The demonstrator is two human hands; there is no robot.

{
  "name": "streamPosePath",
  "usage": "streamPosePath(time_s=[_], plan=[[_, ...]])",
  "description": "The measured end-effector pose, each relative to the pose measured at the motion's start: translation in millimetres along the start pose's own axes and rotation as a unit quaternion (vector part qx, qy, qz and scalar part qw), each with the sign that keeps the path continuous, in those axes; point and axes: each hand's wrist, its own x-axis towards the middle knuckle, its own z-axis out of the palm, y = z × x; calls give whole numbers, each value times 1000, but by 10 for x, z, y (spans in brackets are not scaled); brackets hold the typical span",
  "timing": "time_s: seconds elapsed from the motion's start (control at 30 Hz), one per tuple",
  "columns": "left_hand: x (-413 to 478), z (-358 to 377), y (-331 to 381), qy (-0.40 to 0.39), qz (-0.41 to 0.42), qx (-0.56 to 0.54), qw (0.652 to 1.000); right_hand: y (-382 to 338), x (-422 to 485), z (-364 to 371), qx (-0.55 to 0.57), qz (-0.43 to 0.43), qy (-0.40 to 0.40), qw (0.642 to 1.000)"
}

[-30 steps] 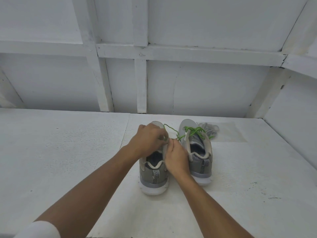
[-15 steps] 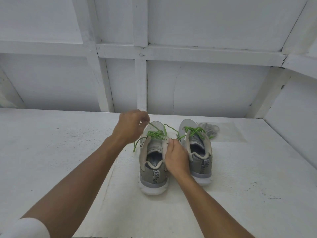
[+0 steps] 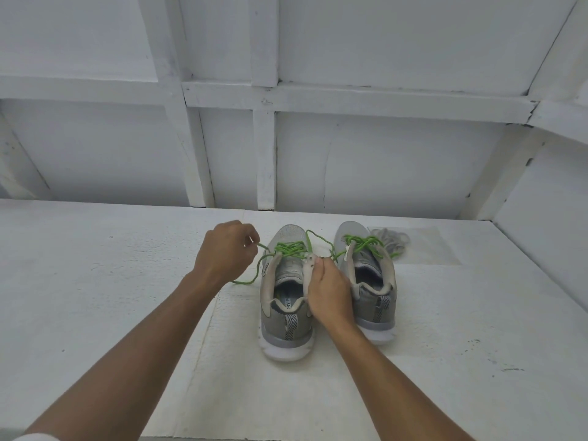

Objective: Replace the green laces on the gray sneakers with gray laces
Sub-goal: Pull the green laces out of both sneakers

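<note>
Two gray sneakers stand side by side, heels toward me: the left sneaker [image 3: 286, 313] and the right sneaker [image 3: 375, 300]. Both carry green laces; the left sneaker's green lace [image 3: 291, 249] is loosened, with a loop trailing off its left side. My left hand [image 3: 224, 253] pinches a strand of that lace just left of the shoe. My right hand [image 3: 327, 288] grips the right collar edge of the left sneaker, between the two shoes. A heap of gray laces [image 3: 389, 241] lies behind the right sneaker.
The sneakers sit on a white table [image 3: 111, 297]. A white panelled wall [image 3: 286, 160] rises just behind it, and a side wall [image 3: 547, 230] closes in on the right. A thin clear sheet [image 3: 429, 246] lies under the gray laces.
My left hand left the shoe's tongue, swung up and left with a green strand, then dropped slightly. The lace loosened and a loop now trails left. My right hand stayed on the collar.
</note>
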Motion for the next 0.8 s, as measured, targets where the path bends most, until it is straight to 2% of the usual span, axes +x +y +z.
streamPosePath(time_s=[0.17, 0.3, 0.4, 0.53, 0.8], plan=[[-69, 76, -57, -54, -37, 9, 998, -12, -2, -8, -1, -1, 2, 1000], [-97, 37, 41, -7, -65, -64, 996, -19, -6, -5, 0, -3, 5, 1000], [-175, 65, 206, -10, -81, -137, 987, -14, -8, -1, -8, -11, 14, 1000], [-291, 232, 319, -23, -96, -161, 982, -10, -3, -4, -10, -7, 19, 1000], [-433, 399, 347, 32, -172, -245, 953, -37, -4, -31, -25, -17, 9, 1000]])
